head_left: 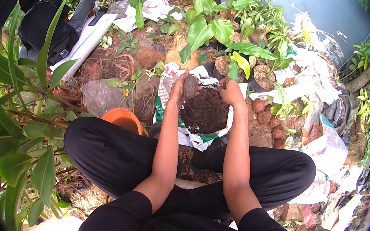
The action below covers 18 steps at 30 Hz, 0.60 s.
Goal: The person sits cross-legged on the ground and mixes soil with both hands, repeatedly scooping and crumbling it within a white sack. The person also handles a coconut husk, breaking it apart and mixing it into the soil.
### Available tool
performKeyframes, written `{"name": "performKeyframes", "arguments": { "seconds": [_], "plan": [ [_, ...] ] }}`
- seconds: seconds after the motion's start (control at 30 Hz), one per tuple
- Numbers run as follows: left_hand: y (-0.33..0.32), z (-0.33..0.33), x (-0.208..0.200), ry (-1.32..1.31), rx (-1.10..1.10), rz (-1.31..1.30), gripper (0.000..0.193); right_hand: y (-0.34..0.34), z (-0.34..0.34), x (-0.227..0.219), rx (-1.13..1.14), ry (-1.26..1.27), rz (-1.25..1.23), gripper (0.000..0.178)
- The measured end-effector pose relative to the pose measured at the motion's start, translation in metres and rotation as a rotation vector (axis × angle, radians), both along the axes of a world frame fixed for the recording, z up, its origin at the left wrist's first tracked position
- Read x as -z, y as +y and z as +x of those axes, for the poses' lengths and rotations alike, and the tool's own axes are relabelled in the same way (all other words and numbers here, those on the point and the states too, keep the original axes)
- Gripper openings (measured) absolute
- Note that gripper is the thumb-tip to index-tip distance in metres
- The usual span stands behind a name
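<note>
My left hand [178,87] is closed around the side of a round brown clump of soil [190,87]. A green leaf stands just above the clump; whether it grows from it I cannot tell. Below both hands lies dark loose soil [207,111] in an opened white sack [163,88] with green and red print, its rim rolled down. My right hand [232,92] hangs over the sack's far right side, fingers curled in toward the soil. What those fingers hold, if anything, is too small to make out.
An orange pot [123,118] stands by my left knee, near a large stone [106,97]. Potted leafy plants [212,32] crowd the far side before a grey-blue wall [310,15]. Another person [44,26] in dark clothes sits at far left. Sacks [326,140] lie at right.
</note>
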<state>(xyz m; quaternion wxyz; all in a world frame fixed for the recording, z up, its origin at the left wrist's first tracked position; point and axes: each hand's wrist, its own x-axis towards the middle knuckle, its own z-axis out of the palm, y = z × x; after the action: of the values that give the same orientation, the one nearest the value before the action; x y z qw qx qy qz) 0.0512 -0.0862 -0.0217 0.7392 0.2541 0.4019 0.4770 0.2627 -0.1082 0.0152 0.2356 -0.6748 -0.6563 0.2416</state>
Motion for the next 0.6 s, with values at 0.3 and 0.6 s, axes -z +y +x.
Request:
{"name": "performKeyframes", "arguments": {
  "seconds": [0.3,0.6],
  "plan": [
    [-0.005,0.014,-0.005,-0.229,0.0,0.065,0.054,0.001,-0.062,-0.013,0.137,1.039,0.202,0.023],
    [-0.012,0.021,-0.03,0.101,-0.278,0.096,0.045,-0.022,-0.116,0.033,-0.04,0.385,0.715,0.041]
  ]
}}
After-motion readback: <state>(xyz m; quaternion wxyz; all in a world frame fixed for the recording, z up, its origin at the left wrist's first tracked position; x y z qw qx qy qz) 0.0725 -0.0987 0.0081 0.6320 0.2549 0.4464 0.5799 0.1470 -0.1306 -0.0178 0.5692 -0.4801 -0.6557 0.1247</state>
